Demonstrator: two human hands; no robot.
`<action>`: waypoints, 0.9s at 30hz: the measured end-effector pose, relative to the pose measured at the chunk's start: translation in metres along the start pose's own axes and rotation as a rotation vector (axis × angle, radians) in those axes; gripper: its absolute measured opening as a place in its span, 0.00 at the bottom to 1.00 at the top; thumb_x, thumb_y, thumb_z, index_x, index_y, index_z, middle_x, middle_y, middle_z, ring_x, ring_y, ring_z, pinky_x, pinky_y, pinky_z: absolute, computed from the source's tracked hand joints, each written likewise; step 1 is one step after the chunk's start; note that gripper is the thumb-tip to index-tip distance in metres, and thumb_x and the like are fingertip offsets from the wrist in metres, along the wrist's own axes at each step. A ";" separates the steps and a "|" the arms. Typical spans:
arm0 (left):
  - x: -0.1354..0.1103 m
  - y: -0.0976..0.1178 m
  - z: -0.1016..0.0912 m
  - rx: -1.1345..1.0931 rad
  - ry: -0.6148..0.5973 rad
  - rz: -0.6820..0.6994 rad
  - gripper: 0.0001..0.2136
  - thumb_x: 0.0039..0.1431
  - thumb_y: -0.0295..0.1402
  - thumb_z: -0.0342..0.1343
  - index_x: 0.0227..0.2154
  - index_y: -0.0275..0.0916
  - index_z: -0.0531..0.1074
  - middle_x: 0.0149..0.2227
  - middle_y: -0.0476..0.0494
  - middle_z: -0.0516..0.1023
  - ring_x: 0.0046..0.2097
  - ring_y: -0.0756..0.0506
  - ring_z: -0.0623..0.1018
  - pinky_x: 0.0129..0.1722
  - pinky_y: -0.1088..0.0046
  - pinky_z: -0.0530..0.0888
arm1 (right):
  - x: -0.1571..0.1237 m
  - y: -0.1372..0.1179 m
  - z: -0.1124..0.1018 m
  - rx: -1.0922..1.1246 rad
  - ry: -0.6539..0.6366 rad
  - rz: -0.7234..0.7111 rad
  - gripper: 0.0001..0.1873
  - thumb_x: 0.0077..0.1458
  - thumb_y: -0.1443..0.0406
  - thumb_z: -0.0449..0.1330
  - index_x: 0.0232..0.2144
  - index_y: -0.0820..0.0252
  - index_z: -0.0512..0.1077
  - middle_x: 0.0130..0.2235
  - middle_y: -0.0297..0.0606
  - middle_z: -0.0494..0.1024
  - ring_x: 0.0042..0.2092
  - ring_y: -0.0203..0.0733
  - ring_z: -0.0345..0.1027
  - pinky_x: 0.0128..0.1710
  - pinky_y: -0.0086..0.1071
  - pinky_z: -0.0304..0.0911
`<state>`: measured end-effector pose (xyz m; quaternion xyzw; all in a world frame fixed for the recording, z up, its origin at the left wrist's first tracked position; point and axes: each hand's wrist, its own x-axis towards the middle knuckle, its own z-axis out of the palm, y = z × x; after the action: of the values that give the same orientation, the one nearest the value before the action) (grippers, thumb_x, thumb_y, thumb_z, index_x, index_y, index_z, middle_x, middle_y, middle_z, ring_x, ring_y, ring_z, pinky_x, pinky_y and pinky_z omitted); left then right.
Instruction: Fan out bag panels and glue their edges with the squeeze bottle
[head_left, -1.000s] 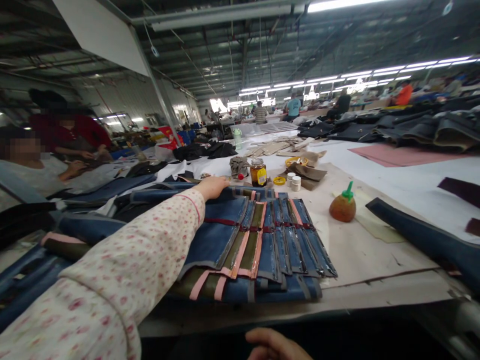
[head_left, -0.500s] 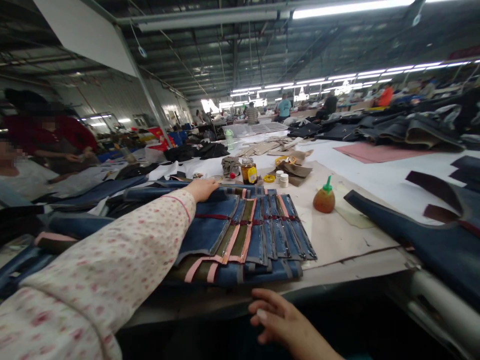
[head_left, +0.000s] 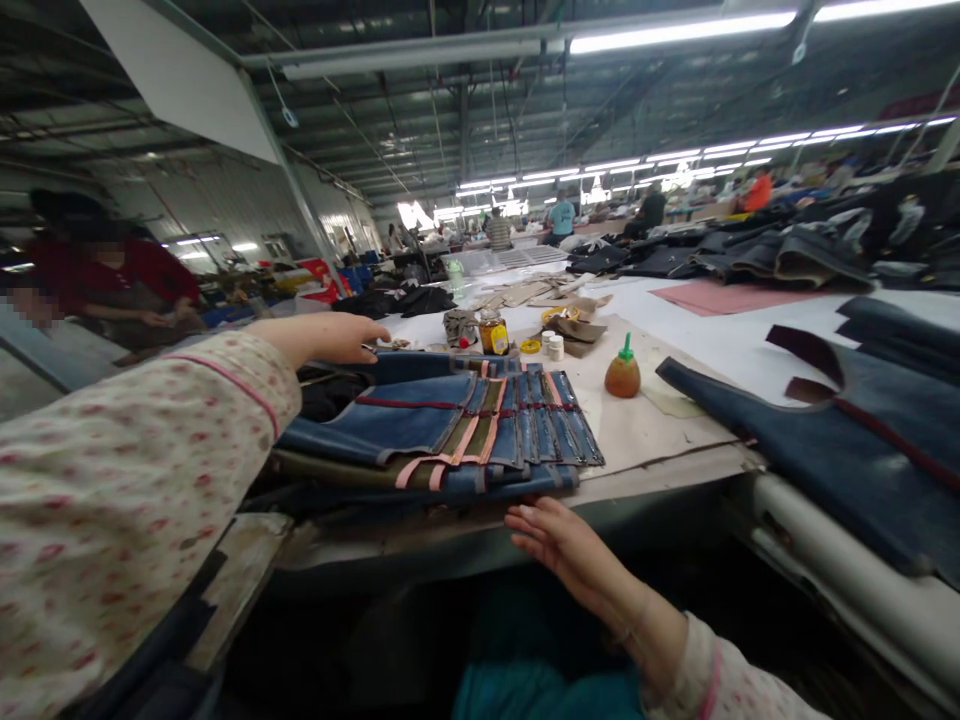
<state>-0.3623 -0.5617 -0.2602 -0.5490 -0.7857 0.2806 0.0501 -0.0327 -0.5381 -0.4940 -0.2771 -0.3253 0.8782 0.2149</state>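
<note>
Overlapping blue leather pieces [head_left: 420,410], with grey edges, a dark red stripe and some pink-and-olive strips, lie fanned out on the table in front of me. My left hand [head_left: 334,338] is held above their far left side, its fingers stretched forward and apart; a small dark spot shows by the fingertips, too small to make out. At the near table edge, just below the stack, my right hand [head_left: 559,540] is open with its fingers extended. No object shows in it.
Behind the stack stand a yellow-labelled jar [head_left: 493,334], small white bottles [head_left: 555,347] and an amber squeeze bottle [head_left: 623,370] with a green nozzle. More blue pieces [head_left: 810,430] hang over the right table edge. A person in red [head_left: 142,275] works at the left.
My left hand has come off the leather pieces, moving left and up. The right hand has moved up to the table edge with its fingers straighter. The view has shifted slightly.
</note>
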 end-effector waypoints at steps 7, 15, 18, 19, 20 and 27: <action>-0.035 0.009 -0.010 -0.028 0.024 0.014 0.27 0.57 0.39 0.46 0.60 0.37 0.61 0.58 0.37 0.67 0.56 0.39 0.70 0.54 0.66 0.67 | 0.015 0.006 0.014 0.158 -0.043 -0.180 0.22 0.30 0.68 0.74 0.31 0.59 0.71 0.39 0.33 0.74 0.44 0.39 0.70 0.41 0.32 0.68; -0.050 0.014 -0.008 -0.023 -0.046 -0.015 0.26 0.58 0.38 0.46 0.59 0.39 0.62 0.57 0.37 0.68 0.54 0.41 0.72 0.52 0.69 0.67 | 0.029 0.038 0.039 0.204 -0.124 -0.054 0.20 0.28 0.69 0.73 0.27 0.60 0.70 0.38 0.33 0.77 0.45 0.40 0.70 0.43 0.34 0.67; -0.050 0.012 -0.007 -0.022 -0.053 -0.046 0.25 0.58 0.36 0.46 0.59 0.38 0.62 0.57 0.38 0.69 0.54 0.42 0.72 0.52 0.69 0.67 | 0.033 0.043 0.051 0.158 -0.167 -0.027 0.22 0.31 0.68 0.73 0.31 0.60 0.71 0.40 0.35 0.78 0.48 0.42 0.69 0.44 0.34 0.66; -0.049 0.012 -0.006 -0.024 -0.055 -0.055 0.25 0.58 0.36 0.46 0.59 0.39 0.62 0.57 0.38 0.69 0.54 0.42 0.72 0.53 0.69 0.67 | 0.034 0.043 0.055 0.141 -0.180 -0.025 0.22 0.32 0.67 0.73 0.33 0.59 0.72 0.41 0.36 0.78 0.49 0.42 0.69 0.44 0.34 0.65; -0.047 0.011 -0.005 -0.028 -0.059 -0.062 0.24 0.58 0.36 0.46 0.59 0.39 0.62 0.57 0.38 0.69 0.54 0.42 0.72 0.53 0.69 0.67 | 0.035 0.043 0.059 0.122 -0.188 -0.027 0.22 0.34 0.65 0.73 0.35 0.59 0.72 0.43 0.36 0.78 0.50 0.42 0.68 0.45 0.33 0.64; -0.010 -0.003 0.016 -0.107 -0.075 -0.021 0.23 0.60 0.35 0.48 0.58 0.37 0.63 0.56 0.37 0.69 0.53 0.42 0.72 0.53 0.68 0.67 | 0.042 0.039 0.077 0.128 0.008 0.052 0.21 0.33 0.60 0.71 0.33 0.59 0.72 0.35 0.36 0.78 0.43 0.44 0.70 0.40 0.33 0.62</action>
<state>-0.3673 -0.5778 -0.2695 -0.5316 -0.8067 0.2579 -0.0056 -0.1204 -0.5764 -0.4865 -0.2746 -0.2605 0.9014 0.2105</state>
